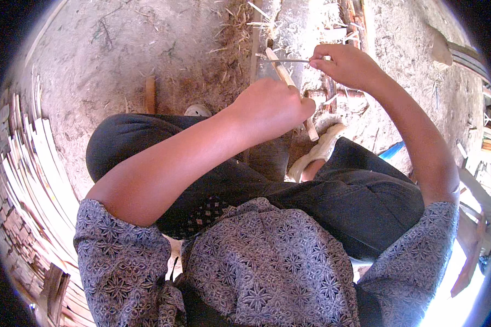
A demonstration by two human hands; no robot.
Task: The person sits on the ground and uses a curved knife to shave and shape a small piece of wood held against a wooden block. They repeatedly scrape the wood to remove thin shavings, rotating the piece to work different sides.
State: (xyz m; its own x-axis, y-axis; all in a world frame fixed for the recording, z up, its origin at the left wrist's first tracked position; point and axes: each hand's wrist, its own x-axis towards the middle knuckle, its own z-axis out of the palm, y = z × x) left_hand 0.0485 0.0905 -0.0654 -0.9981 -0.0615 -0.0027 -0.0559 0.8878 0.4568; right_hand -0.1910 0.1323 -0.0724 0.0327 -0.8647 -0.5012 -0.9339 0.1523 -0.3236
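My left hand (273,106) is closed in a fist around a pale wooden stick (281,71), which slants from the upper middle down toward my shoe. The stick's lower end shows below my fist. Ahead of it, my right hand (341,62) pinches one end of a thin, dark, straight strip (295,60) between thumb and fingers. That strip lies across the upper part of the stick; whether it is a blade or a file I cannot tell. Both hands are above the ground in front of my crossed legs (333,185).
Wood shavings (245,32) litter the ground ahead of my hands. Long pale wood strips (38,169) lie piled at the left. A short brown wood piece (150,94) is beyond my left knee, and curved wooden parts (472,250) stand at the right. Something blue (391,150) lies past my right leg.
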